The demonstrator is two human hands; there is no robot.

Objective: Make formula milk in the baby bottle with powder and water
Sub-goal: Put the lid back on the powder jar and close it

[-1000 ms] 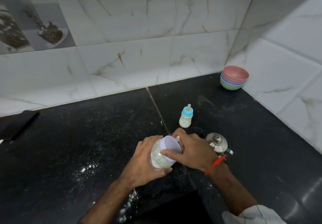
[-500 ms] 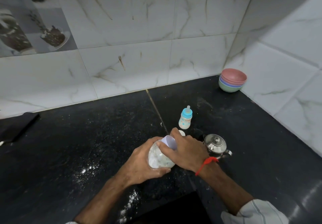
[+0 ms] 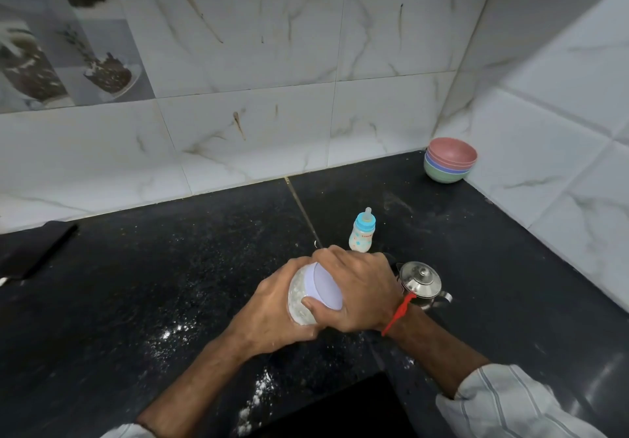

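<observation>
A clear powder jar (image 3: pixel 297 299) with white powder inside is tilted on its side above the black counter (image 3: pixel 170 284). My left hand (image 3: pixel 269 315) wraps around its body. My right hand (image 3: pixel 360 288) grips its pale lilac lid (image 3: pixel 326 288), which sits on the jar's mouth. A small baby bottle (image 3: pixel 363 231) with a blue collar and clear teat stands upright just behind my hands, apart from them. A small steel kettle (image 3: pixel 422 282) with its lid on stands to the right of my right wrist.
A stack of coloured bowls (image 3: pixel 449 162) sits in the back right corner. Spilled white powder (image 3: pixel 253 400) dots the counter near my left forearm. A dark flat object (image 3: pixel 34 250) lies at the far left. Tiled walls close the back and right.
The lid has gone from tilted off the jar's mouth to seated on it, and my right hand has closed over it. Both hands stay in place.
</observation>
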